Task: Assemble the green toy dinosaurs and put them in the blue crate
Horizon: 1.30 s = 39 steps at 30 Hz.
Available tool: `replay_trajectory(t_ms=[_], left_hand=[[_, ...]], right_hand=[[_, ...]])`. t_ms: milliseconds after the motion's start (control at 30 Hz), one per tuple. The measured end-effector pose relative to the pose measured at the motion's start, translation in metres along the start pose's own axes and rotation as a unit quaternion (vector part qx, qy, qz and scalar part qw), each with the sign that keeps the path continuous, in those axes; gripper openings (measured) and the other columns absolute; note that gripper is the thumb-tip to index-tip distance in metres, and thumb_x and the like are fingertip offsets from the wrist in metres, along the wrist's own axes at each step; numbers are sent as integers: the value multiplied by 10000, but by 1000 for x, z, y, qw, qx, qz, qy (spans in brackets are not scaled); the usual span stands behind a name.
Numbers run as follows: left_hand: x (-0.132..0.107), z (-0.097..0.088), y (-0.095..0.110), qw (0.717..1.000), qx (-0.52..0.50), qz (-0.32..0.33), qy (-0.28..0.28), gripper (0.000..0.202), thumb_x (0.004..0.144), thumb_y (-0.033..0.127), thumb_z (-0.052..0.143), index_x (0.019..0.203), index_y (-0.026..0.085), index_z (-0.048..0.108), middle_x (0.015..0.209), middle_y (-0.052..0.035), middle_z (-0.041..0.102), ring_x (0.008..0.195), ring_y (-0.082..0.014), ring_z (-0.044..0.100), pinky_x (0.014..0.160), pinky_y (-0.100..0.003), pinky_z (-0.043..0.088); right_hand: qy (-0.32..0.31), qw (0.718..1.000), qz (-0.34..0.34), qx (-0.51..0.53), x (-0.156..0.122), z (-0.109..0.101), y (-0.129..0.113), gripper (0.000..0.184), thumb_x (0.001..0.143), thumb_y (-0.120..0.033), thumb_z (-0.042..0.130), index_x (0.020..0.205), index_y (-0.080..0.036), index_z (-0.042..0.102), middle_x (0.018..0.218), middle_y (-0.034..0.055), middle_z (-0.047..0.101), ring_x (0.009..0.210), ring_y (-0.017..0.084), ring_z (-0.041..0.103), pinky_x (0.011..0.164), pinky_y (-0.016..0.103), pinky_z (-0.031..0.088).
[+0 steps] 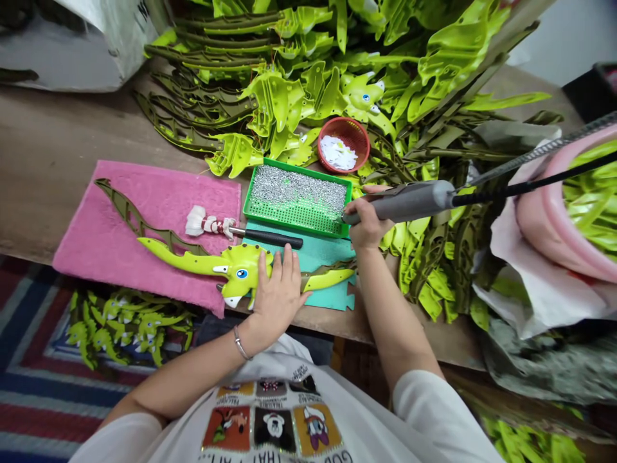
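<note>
My left hand (277,299) lies flat on a lime-green plastic dinosaur cutout (231,267), pressing on it with its fingers slightly apart. The cutout rests across a pink towel (144,238) and a teal mat (318,254). My right hand (369,218) is shut around a thick grey corded applicator wand (400,202). The wand's tip reaches the near corner of a green mesh tray (299,222), which holds a mass of tiny silver studs (294,190). The tip's contact point is too small to tell.
A black-handled tool with white cloth at its end (255,235) lies on the towel. Heaped green cutouts (299,83) cover the table behind, around a red basket of white pieces (343,145). A pink tub of cutouts (578,206) stands at right, with the wand's cord above it.
</note>
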<state>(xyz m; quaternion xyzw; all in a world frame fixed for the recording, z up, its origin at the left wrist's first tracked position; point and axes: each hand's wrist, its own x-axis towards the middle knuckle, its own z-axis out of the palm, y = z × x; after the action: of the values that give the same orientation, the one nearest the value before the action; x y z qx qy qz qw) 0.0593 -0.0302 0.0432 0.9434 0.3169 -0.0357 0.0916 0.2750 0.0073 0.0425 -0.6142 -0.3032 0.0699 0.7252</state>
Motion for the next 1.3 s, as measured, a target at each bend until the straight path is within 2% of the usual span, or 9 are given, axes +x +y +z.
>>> replay_trajectory(t_ms=[133,233,333,467,633,833,1033,1167,1300], left_hand=[[0,1,1,1000,4,-2,5,723,955,482,553,1513,57,378,1577,-248,326,1376,-380,464,1185,-679,190],[0,3,1,1000,6,16,17,679,965,444,552,1546,163,341,1583,-207,350,1389,-367,450,1169,-684,214],[1,8,1,996,9,74,47,591,996,309,501,1554,246,320,1570,-168,401,1383,-313,467,1164,-632,271],[3,11,2,984,15,152,90,550,972,145,474,1492,315,415,1497,-133,506,1288,-255,549,1121,-541,364],[4,11,1,979,13,173,110,461,952,143,514,1386,300,525,1421,-126,573,1138,-231,609,1040,-472,432],[4,14,0,977,18,174,122,424,963,173,525,1369,296,526,1394,-121,589,1062,-219,613,966,-422,451],[4,9,1,980,14,163,110,432,969,165,510,1375,314,520,1333,-108,607,1005,-209,601,841,-358,456],[6,7,3,986,7,142,85,490,960,143,500,1405,348,487,1281,-98,618,958,-206,593,773,-348,444],[7,7,5,989,10,134,67,519,958,136,493,1423,366,456,1261,-89,615,939,-205,580,753,-353,429]], right_hand=[[-16,1000,-5,13,2,1,0,251,656,-375,718,750,-220,544,437,-87,512,376,113,499,461,268,447],[-30,999,-2,20,3,2,-2,248,650,-370,726,744,-223,549,426,-92,513,361,111,491,443,264,440],[-41,999,-10,25,3,2,-3,218,655,-323,725,747,-219,557,437,-84,533,369,115,510,450,265,451],[-42,999,-16,31,4,2,-3,179,672,-299,706,763,-215,576,449,-78,546,377,113,510,453,265,452],[-35,999,-12,37,4,1,-2,161,650,-274,688,743,-217,569,452,-76,552,376,109,503,437,256,436],[-29,999,11,21,3,2,-3,189,635,-311,693,723,-223,552,440,-82,532,385,113,508,448,265,443],[-31,999,16,11,6,3,-2,249,625,-370,717,717,-231,532,421,-94,495,365,115,486,439,271,415],[-7,1000,-15,9,0,-5,-23,272,684,-425,710,776,-232,542,470,-82,506,400,120,498,494,298,452],[-26,997,-52,48,-26,-30,-60,246,735,-416,706,866,-259,568,503,-83,492,416,131,500,483,306,457]])
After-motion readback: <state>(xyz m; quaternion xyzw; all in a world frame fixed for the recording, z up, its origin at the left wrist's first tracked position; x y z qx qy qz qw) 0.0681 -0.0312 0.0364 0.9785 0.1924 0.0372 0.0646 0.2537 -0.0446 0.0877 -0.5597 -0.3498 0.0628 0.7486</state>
